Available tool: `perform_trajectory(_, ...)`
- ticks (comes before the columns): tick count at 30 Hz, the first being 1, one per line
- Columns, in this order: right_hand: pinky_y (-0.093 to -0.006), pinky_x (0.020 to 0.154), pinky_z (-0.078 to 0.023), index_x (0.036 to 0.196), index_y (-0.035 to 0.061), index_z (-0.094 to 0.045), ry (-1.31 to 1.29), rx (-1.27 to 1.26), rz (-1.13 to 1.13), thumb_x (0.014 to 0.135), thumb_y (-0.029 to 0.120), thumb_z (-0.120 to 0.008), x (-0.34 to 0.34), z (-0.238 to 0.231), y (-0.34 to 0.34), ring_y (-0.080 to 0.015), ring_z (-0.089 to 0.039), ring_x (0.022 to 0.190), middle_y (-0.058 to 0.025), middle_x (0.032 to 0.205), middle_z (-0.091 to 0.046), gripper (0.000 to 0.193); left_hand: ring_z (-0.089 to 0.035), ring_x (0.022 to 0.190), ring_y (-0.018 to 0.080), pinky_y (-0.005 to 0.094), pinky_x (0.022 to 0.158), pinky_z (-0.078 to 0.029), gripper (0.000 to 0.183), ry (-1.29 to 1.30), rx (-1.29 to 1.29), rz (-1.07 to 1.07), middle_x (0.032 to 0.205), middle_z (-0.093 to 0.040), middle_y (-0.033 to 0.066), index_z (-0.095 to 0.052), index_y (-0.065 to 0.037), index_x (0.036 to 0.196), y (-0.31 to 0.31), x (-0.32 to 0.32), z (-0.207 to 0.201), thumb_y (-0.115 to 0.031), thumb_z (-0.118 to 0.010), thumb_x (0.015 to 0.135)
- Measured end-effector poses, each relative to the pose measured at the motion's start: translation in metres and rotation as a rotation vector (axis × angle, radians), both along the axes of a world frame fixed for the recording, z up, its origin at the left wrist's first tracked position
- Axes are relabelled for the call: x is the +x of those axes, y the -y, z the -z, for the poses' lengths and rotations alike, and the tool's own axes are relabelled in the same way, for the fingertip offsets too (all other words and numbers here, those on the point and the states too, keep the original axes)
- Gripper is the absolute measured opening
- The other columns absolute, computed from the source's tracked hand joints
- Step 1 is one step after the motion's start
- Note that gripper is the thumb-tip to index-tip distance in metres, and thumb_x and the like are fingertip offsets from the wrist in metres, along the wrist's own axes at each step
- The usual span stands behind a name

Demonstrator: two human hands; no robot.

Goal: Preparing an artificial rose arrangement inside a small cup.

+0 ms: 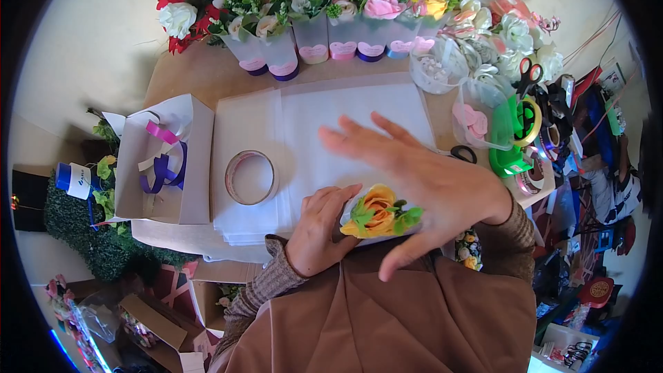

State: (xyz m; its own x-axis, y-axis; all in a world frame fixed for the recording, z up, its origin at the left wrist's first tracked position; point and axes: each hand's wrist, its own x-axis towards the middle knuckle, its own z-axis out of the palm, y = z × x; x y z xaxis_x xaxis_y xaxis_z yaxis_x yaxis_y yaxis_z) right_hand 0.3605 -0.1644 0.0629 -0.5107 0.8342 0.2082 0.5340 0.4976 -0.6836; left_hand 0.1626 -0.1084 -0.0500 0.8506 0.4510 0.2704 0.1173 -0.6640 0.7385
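A small yellow-orange artificial rose with green leaves stands close to my body, wrapped in a whitish translucent sheet. My left hand grips the wrap from its left side, fingers curled against it. Over the right side of the rose hovers my right hand, its fingers spread wide and slightly blurred, with nothing in them. Beneath both hands lie stacked translucent wrapping sheets. A roll of clear tape rests flat on the sheets, left of my hands. The lower part of the wrapped rose is hidden from sight.
An open white box with purple and pink ribbon scraps stands left. Finished wrapped posies line the far edge. On the right are plastic tubs, a green tape dispenser and black-handled scissors.
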Motion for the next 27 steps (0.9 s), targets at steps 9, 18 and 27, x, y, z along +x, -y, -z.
perform_trajectory(9,-0.0594,0.104,-0.019,0.082,0.0129,-0.059,0.430,0.329,0.317,0.063,0.042,-0.078,-0.016,-0.031,0.033,-0.0391,-0.026,0.132,-0.0133,0.140,-0.038,0.040,-0.050,0.107,0.0296,0.0389,0.089,-0.034,0.070,0.018,-0.031,0.028,0.110,-0.055,0.0131,-0.045,-0.004,0.126,0.000,0.000,0.000,-0.010,-0.075,0.063)
perform_trajectory(18,-0.0644,0.102,-0.018,0.076,0.0133,-0.058,0.493,0.376,0.360,0.064,0.038,-0.076,-0.023,-0.026,0.036,-0.0371,-0.024,0.133,-0.0092,0.141,-0.037,0.033,-0.050,0.107,0.0294,0.0391,0.087,-0.034,0.070,0.039,-0.032,0.057,0.108,-0.055,0.0127,-0.044,-0.004,0.126,-0.002,-0.001,0.009,-0.014,-0.077,0.064)
perform_trajectory(27,-0.0646,0.102,-0.016,0.080,0.0153,-0.063,0.512,0.341,0.339,0.061,0.034,-0.078,-0.026,-0.027,0.040,-0.0361,-0.021,0.135,-0.0077,0.143,-0.034,0.030,-0.050,0.107,0.0296,0.0396,0.085,-0.034,0.070,0.036,-0.080,0.050,0.110,-0.054,0.0136,-0.044,-0.004,0.126,-0.001,0.000,0.011,-0.012,-0.075,0.064)
